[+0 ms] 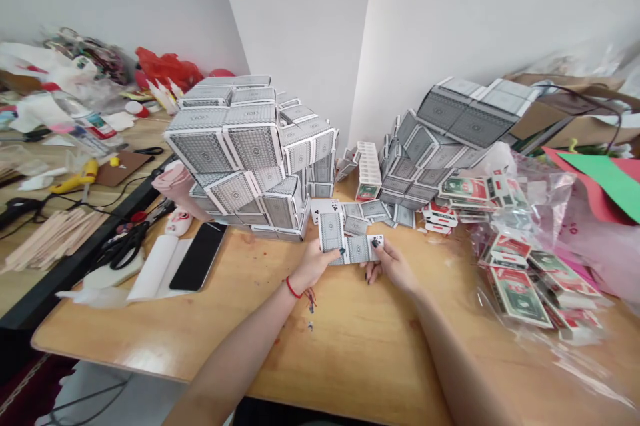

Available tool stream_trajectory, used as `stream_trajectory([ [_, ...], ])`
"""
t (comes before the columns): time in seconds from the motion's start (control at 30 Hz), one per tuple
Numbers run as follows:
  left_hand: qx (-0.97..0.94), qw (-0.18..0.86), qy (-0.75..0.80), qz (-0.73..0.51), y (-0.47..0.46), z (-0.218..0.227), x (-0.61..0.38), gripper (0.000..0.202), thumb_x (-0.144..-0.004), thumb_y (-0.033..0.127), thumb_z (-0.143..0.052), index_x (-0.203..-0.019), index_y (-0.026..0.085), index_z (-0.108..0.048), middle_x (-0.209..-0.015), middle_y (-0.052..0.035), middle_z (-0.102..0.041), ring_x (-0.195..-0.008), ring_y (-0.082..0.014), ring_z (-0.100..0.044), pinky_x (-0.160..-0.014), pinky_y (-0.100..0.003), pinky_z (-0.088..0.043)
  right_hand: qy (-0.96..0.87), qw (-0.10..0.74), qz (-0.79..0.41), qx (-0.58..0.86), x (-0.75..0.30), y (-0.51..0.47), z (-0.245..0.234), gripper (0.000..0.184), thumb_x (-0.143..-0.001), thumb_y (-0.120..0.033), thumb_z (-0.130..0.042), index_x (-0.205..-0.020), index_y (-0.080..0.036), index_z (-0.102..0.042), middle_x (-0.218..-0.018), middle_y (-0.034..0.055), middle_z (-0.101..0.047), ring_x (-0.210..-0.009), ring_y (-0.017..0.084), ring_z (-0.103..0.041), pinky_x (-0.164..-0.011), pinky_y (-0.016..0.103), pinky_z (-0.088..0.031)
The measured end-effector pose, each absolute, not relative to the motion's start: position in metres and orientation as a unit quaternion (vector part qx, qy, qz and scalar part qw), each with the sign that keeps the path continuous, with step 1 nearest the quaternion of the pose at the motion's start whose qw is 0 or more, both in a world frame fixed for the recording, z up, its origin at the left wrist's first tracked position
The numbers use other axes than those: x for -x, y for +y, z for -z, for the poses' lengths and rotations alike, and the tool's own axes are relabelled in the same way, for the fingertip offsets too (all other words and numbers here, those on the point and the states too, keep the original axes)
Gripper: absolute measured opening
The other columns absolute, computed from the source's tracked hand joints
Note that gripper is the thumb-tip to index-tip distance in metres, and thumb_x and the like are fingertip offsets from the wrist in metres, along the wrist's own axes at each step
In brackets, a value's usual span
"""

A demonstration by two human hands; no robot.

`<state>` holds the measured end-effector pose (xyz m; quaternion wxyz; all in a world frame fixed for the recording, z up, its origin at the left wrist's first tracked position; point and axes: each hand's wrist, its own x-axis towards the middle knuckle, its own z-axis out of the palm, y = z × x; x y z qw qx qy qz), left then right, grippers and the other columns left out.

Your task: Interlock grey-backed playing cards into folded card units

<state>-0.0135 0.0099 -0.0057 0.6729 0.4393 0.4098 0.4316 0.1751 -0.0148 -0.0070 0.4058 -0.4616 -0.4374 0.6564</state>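
Hands (313, 266) pinch playing cards (331, 231) near card structures (250, 139), phone (199, 257) left, boxes (520, 297) right.

Left hand (314, 262) and right hand (395, 266) are both pinching playing cards (331, 231) over the table (360, 346). From there: chunky card-block stack (250, 153) around 10:30, second stack (440, 136) near 1, phone (199, 256) pretty much 9 o'clock.

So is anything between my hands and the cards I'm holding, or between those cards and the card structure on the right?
Nothing visible separates your left hand or right hand from the held cards. Toward the right-hand card structure, loose cards lie on the table in front of its base.
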Motion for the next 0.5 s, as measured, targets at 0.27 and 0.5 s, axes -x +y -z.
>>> stream_trajectory([
  [0.27,-0.443,0.659,0.423,-0.436,0.0109,0.005,0.0142,0.041,-0.058,0.023,-0.07,-0.097,0.014,-0.062,-0.097,-0.0078,-0.066,-0.094,-0.0244,-0.058,-0.083,-0.039,-0.045,-0.508,0.409,-0.573,0.497,-0.1703,-0.0187,0.0033,0.034,-0.08,-0.054,-0.039,-0.068,-0.022,-0.033,-0.04,-0.0118,-0.031,-0.028,0.004,-0.026,-0.028,0.015,-0.025],
  [0.5,-0.455,0.658,0.409,-0.439,0.0116,0.0059,0.0138,0.043,-0.06,0.024,-0.069,-0.101,0.015,-0.06,-0.097,-0.008,-0.066,-0.097,-0.0246,-0.057,-0.083,-0.038,-0.045,-0.522,0.401,-0.569,0.494,-0.1695,-0.0161,0.0041,0.033,-0.08,-0.053,-0.039,-0.07,-0.022,-0.034,-0.038,-0.0126,-0.032,-0.026,0.004,-0.026,-0.028,0.014,-0.024],
])
